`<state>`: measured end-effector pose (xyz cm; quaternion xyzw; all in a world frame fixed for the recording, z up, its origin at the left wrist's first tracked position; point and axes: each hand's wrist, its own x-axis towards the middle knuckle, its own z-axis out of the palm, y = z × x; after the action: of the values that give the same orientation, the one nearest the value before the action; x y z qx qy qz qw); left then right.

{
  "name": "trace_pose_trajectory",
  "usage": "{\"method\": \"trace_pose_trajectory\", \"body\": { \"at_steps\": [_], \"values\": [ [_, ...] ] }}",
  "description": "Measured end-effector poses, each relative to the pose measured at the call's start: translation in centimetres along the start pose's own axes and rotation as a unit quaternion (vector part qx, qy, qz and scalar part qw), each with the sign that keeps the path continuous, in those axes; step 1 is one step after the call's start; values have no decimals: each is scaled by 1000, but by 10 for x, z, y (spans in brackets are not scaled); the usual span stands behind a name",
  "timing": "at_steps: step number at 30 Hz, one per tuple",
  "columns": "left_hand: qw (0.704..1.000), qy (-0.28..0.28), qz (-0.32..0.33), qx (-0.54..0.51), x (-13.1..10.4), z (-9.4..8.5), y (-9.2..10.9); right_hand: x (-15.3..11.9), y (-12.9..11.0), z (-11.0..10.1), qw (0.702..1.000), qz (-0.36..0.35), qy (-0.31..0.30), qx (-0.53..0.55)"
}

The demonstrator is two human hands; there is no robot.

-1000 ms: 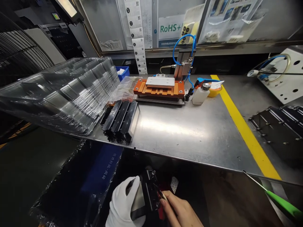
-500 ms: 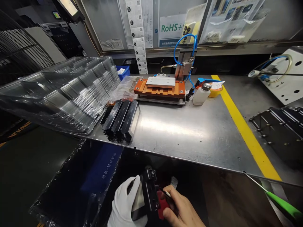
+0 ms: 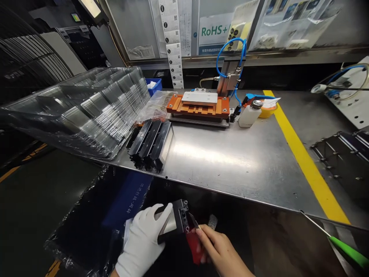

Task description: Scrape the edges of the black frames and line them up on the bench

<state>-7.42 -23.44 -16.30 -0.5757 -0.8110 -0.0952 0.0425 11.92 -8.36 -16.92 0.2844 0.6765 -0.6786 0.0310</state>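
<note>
Row of black parts (image 3: 151, 144) at worktop (image 3: 213, 154) front edge, beside stacked clear trays (image 3: 100, 104). Orange fixture (image 3: 198, 105) behind, white bottle (image 3: 249, 114) just right of it. Green-handled tool (image 3: 347, 250) pokes over the edge at right, cut off by frame. Worktop edge lies just beyond both hands. Left hand (image 3: 147, 234), white glove, curled round a black part with a silver face (image 3: 173, 219), held below worktop level. Right hand (image 3: 216, 244), bare, pinches a thin blade (image 3: 194, 221) at the part's end; red thing (image 3: 194, 245) under those fingers, mostly hidden. Can't tell if blade touches.
</note>
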Motion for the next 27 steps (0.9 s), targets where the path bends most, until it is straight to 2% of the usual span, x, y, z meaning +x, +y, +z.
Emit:
{"method": "trace_pose_trajectory", "body": {
  "at_steps": [4,8,11,17,20,21,23,25,26,27],
  "values": [
    [996,-35,49,60,5,0,-4,7,14,10,996,58,-44,48],
    [993,-58,47,93,10,0,0,8,24,15,998,63,-10,30],
    [990,-44,72,109,14,-1,4,11,28,19,993,84,7,84],
    [984,-24,92,154,18,1,11,16,31,42,956,161,-27,246],
    [986,-25,93,139,17,3,11,11,27,39,929,175,-38,324],
    [987,-30,92,127,17,3,10,9,26,34,929,163,-35,331],
    [990,-47,88,95,15,3,8,6,28,19,961,99,1,257],
    [992,-68,83,69,13,3,7,5,34,2,995,15,77,55],
    [992,-75,83,63,12,2,6,5,37,-6,991,-23,115,-60],
    [991,-80,84,60,11,2,5,6,40,-13,974,-59,146,-161]
  ]
}}
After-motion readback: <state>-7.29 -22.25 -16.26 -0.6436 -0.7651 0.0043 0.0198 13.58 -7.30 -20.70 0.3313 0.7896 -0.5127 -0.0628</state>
